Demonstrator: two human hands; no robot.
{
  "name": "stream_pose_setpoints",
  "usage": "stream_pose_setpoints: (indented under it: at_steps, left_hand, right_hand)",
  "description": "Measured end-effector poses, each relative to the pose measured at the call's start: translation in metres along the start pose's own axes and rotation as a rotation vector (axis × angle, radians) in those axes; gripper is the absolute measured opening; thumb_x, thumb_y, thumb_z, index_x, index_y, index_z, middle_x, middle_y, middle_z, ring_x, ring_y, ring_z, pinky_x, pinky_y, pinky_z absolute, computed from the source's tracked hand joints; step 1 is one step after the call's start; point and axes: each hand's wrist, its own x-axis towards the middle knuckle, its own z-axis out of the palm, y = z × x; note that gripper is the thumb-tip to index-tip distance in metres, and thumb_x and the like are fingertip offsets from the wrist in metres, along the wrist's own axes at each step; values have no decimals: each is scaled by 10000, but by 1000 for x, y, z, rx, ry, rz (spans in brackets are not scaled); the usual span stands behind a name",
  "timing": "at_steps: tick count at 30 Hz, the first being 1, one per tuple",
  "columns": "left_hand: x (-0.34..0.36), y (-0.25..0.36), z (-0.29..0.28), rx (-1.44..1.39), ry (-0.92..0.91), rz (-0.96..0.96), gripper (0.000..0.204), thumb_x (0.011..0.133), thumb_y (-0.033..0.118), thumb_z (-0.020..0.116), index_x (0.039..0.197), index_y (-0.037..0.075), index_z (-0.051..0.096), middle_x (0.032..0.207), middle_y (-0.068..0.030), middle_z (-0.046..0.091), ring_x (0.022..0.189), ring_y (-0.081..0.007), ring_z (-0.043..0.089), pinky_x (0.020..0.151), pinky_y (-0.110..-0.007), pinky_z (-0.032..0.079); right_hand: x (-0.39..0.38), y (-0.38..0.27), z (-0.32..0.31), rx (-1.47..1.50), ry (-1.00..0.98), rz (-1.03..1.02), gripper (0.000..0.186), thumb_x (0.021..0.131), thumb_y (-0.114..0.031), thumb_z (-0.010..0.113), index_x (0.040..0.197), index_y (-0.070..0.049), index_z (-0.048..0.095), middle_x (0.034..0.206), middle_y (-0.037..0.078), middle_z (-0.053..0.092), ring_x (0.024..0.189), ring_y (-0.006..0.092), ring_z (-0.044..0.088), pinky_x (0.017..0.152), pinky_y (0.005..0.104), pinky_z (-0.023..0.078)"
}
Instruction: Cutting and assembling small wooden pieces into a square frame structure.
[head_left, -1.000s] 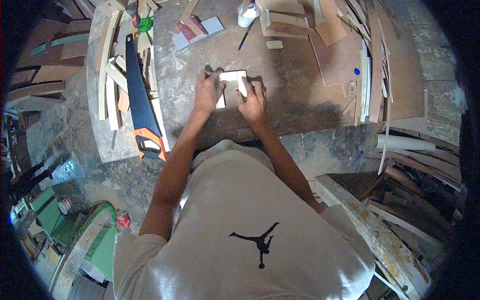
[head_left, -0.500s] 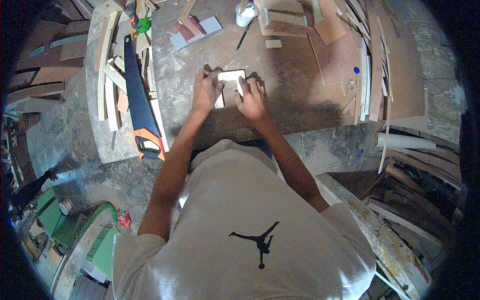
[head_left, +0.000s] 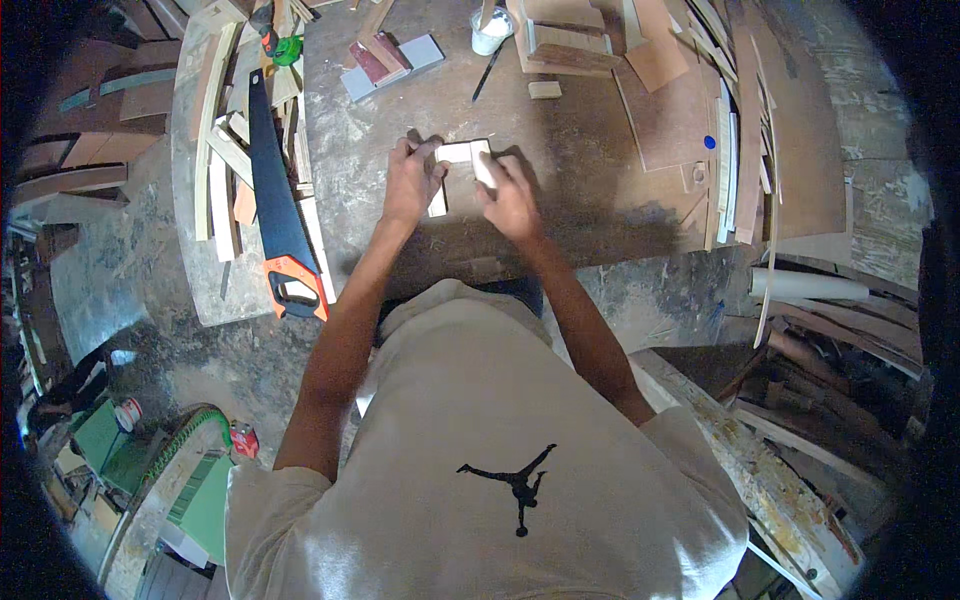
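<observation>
Wood strips (head_left: pixel 466 153), pale and short, look light and stiff; best gripped at the ends. Left hand (head_left: pixel 410 185) and right hand (head_left: pixel 508 192) have fingers clamped on them, over the workbench (head_left: pixel 590 190).

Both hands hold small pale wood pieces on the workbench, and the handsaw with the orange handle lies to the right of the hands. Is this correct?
Not quite. The handsaw lies to the left of the hands, not the right, as the head view shows. The rest holds: the left hand and the right hand hold small pale wood pieces on the workbench.
</observation>
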Motion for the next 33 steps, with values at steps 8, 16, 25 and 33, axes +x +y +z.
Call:
stream_pose_setpoints:
  at_steps: [8,16,25,33]
  left_hand:
    - [0,4,1,-24,5,8,394,808,131,830,1186,71,736,998,-213,610,930,-392,625,864,-458,524]
    - [-1,0,2,27,51,57,370,823,126,817,1174,46,732,976,-198,607,916,-364,615,855,-439,518]
    - [2,-1,4,35,59,61,367,822,137,825,1162,33,737,947,-193,603,879,-357,615,831,-441,517]
    - [1,-4,5,-26,-9,-50,405,785,121,840,1178,88,747,1015,-177,583,966,-378,597,891,-457,515]
  right_hand:
    - [-5,11,-7,-266,363,73,573,879,-132,683,1435,-69,559,1338,197,578,1266,417,502,1080,587,348]
    - [7,32,-16,-349,247,87,493,877,-192,762,1343,-99,633,1208,211,637,1076,436,612,948,516,502]
    - [-3,0,15,-214,235,45,489,858,-231,792,1269,-13,644,1122,226,612,1078,443,618,914,524,518]
    - [1,-10,15,-106,188,170,487,871,-234,787,1273,-6,634,1118,236,607,1051,461,631,895,537,528]
